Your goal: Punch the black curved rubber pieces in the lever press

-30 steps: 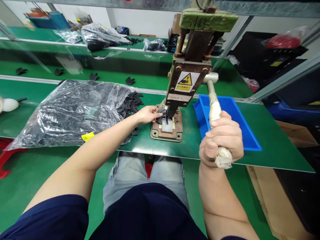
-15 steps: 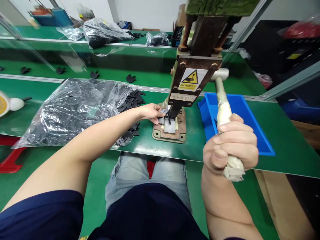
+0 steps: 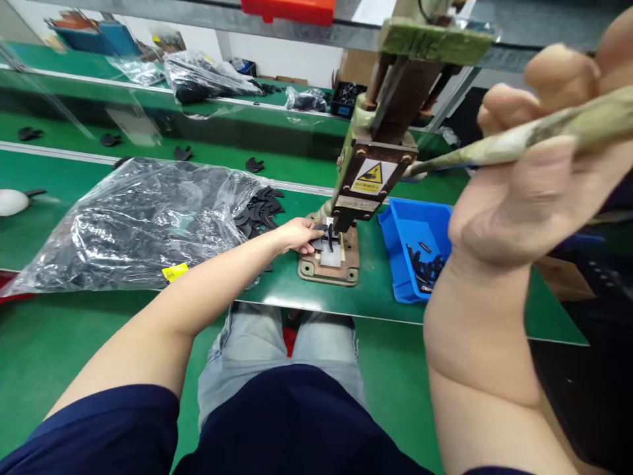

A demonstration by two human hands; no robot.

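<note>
My left hand [image 3: 297, 235] pinches a dark curved plastic piece [image 3: 319, 243] at the base of the hand press [image 3: 349, 254]. Another thin black curved part [image 3: 330, 236] stands on the base, close by the fingertips and under the press ram [image 3: 349, 218]. High on the right, my right hand [image 3: 519, 198] has the tape-wrapped press lever [image 3: 514, 135] between thumb and fingers. That grip looks loose, and the hand is somewhat blurred. A yellow warning label [image 3: 373, 176] marks the front of the press.
Left of the press lies a clear plastic bag [image 3: 148, 218] full of dark pieces, with loose curved pieces [image 3: 262, 211] at its mouth. To the right stands a blue bin [image 3: 394, 257] holding small black parts [image 3: 428, 267]. Spaced dark pieces [image 3: 254, 165] lie on the green strip behind.
My right hand has swung the lever upward, and its fingers have loosened from a full wrap. The left hand stays at the press base with the curved piece. The view has shifted slightly.
</note>
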